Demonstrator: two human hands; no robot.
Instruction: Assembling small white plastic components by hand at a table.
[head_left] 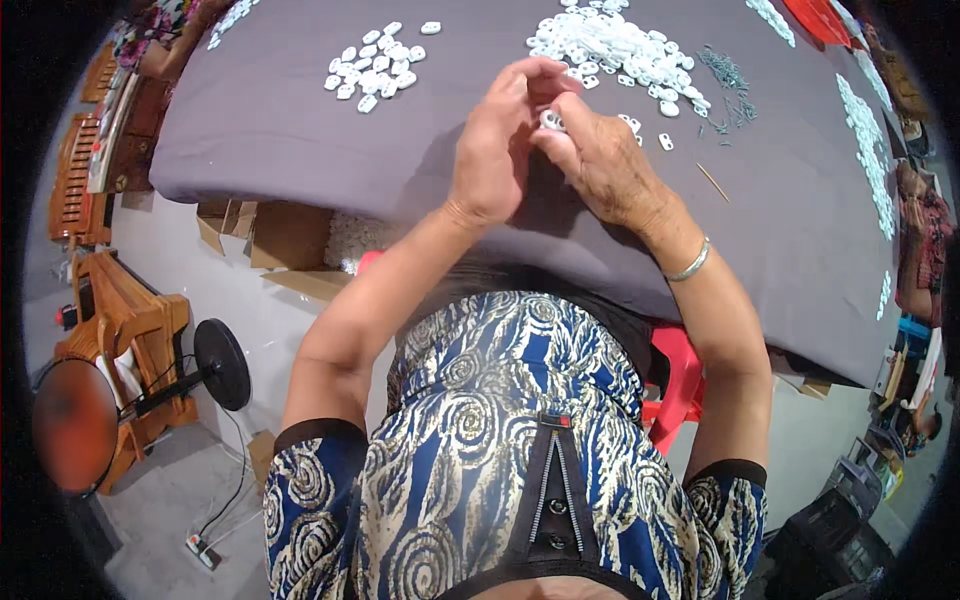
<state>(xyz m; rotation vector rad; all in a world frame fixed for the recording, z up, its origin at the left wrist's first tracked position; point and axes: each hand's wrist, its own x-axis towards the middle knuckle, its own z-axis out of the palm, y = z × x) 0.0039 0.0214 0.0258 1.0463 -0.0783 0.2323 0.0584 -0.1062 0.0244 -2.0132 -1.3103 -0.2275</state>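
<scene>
My right hand [610, 165] is closed, with a small white plastic piece [552, 121] pinched at the thumb and fingers. The piece is rounded and has a dark hole facing up. Close against it on the left is my left hand [490, 150], its fingers curled over toward the right fingertips. What those left fingers grip, if anything, is hidden. Beyond both hands lies a large heap of white oval pieces with holes [610, 45]. Beside that heap, small grey screws [732, 85] are scattered. A smaller group of white pieces [375, 65] sits at the left.
A grey cloth [280, 130] covers the table. A thin wooden stick [713, 182] lies right of my right hand. More white pieces [865, 140] line the right edge. Below are an open cardboard box [290, 240], a red plastic stool [680, 380] and a black fan [222, 365].
</scene>
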